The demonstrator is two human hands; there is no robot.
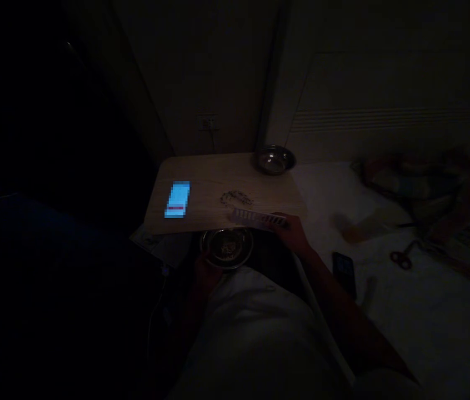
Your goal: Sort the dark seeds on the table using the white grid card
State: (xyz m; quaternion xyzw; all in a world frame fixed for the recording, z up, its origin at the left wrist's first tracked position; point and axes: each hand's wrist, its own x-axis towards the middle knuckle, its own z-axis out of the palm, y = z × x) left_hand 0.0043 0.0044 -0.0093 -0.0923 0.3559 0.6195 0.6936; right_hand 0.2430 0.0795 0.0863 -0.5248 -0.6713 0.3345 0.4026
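The room is very dark. My left hand [209,270] grips the rim of a steel bowl [250,248], held just below the table's front edge. Small pale bits [230,248] lie in the bottom of this bowl. In my right hand [295,236] is a flat pale strip with dark stripes [255,218], its fingers closed round the right end. The strip extends leftward over the front part of the wooden table [205,172]. Just beyond it, small dark grains [236,198] are scattered on the tabletop.
A lit phone screen [177,199] is on the table's left side. A second steel bowl [275,160] stands at the back right corner. On the white bedding [379,300] to the right are a dark phone [344,274], red-handled scissors [401,259] and crumpled cloth [422,183].
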